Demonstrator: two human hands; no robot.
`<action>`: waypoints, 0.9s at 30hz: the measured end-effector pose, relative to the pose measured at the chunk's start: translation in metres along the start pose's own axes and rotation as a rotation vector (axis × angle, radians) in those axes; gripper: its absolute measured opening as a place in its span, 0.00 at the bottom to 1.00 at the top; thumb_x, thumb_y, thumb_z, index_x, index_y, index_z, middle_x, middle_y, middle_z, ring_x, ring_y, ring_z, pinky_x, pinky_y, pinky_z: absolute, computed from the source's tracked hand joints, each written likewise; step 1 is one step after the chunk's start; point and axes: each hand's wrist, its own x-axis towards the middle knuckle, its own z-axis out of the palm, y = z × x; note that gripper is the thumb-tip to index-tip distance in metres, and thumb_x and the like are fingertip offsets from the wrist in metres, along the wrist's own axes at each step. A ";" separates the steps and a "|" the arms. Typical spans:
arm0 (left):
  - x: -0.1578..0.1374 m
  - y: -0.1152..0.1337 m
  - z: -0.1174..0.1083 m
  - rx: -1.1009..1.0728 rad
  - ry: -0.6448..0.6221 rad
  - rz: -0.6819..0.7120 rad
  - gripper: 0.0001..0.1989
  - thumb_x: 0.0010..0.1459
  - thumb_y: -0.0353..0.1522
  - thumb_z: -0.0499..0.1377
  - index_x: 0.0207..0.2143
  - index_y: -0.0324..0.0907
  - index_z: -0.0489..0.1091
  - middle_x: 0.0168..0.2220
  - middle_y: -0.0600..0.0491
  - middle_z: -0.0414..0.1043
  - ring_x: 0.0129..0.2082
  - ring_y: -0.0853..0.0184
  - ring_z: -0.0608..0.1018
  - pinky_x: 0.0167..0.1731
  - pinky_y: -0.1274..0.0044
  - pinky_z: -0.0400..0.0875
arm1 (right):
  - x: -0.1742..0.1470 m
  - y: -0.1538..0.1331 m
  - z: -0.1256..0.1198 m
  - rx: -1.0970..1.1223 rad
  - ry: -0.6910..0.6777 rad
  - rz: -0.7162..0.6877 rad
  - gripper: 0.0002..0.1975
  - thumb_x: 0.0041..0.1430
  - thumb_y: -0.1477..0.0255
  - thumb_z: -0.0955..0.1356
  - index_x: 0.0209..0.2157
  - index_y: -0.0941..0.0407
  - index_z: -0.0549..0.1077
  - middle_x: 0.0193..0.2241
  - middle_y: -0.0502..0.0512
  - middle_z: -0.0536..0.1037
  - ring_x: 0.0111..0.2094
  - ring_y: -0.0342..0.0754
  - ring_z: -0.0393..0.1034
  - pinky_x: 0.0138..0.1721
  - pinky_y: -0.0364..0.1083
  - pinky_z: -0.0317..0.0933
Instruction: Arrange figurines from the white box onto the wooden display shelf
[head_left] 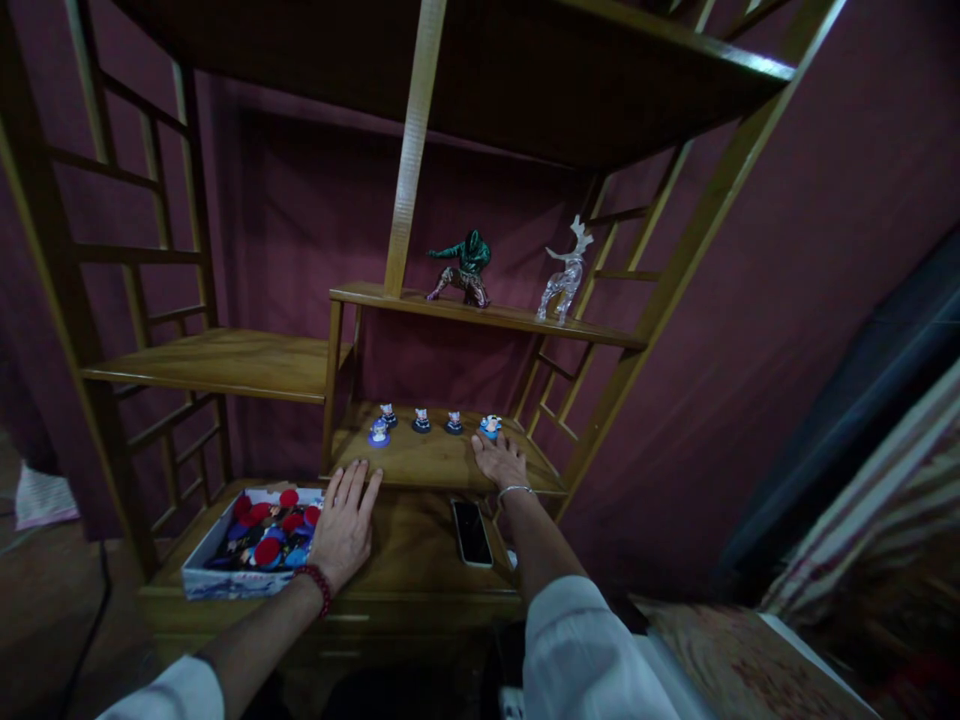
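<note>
My left hand [345, 525] lies with its fingers stretched out near the lower shelf's front edge, to the right of a box [225, 590] full of small figurines with red, blue and dark parts. It holds nothing. My right hand [501, 462] reaches onto the shelf [420, 460] with its fingers apart, just in front of a blue figurine [490, 426]; whether it touches it I cannot tell. To the left stand a dark-based figurine [454, 423], another one [421, 421] and a third dark-based figurine [387, 416]. A purple figurine [379, 433] stands in front of that third one.
Below the shelf, a phone [472, 532] lies on the cabinet top between my arms. Higher up stand a green crouching statue [465, 268] and a clear deer statue [564, 275]. Wooden posts [411, 150] and side lattices frame the shelves. Striped fabric [832, 530] hangs at right.
</note>
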 end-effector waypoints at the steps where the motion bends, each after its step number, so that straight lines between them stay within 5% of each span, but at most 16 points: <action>1: 0.000 0.000 0.000 0.003 -0.002 0.001 0.33 0.45 0.29 0.54 0.56 0.36 0.55 0.58 0.41 0.53 0.60 0.56 0.51 0.58 0.63 0.43 | 0.000 0.000 0.000 0.002 -0.002 0.003 0.27 0.59 0.54 0.45 0.59 0.43 0.46 0.61 0.50 0.44 0.60 0.57 0.36 0.54 0.58 0.37; 8: -0.001 0.000 -0.002 0.019 -0.025 0.012 0.34 0.45 0.29 0.53 0.57 0.35 0.52 0.58 0.40 0.51 0.60 0.55 0.50 0.58 0.62 0.41 | -0.002 0.003 0.004 0.034 0.075 -0.018 0.28 0.59 0.54 0.46 0.58 0.44 0.52 0.60 0.52 0.47 0.60 0.59 0.38 0.54 0.58 0.38; 17: -0.001 -0.002 -0.006 0.027 -0.077 0.023 0.37 0.44 0.29 0.53 0.59 0.34 0.48 0.60 0.39 0.48 0.60 0.54 0.49 0.58 0.62 0.37 | -0.022 0.005 0.009 0.046 0.279 -0.076 0.24 0.60 0.61 0.51 0.50 0.53 0.66 0.52 0.58 0.64 0.51 0.54 0.56 0.49 0.51 0.49; 27: -0.005 -0.004 -0.017 -0.024 -0.120 0.040 0.40 0.41 0.27 0.51 0.60 0.33 0.43 0.60 0.38 0.44 0.61 0.54 0.44 0.57 0.61 0.38 | -0.063 -0.002 0.038 0.136 0.508 -0.136 0.24 0.59 0.70 0.50 0.51 0.56 0.65 0.52 0.54 0.66 0.54 0.49 0.53 0.53 0.49 0.44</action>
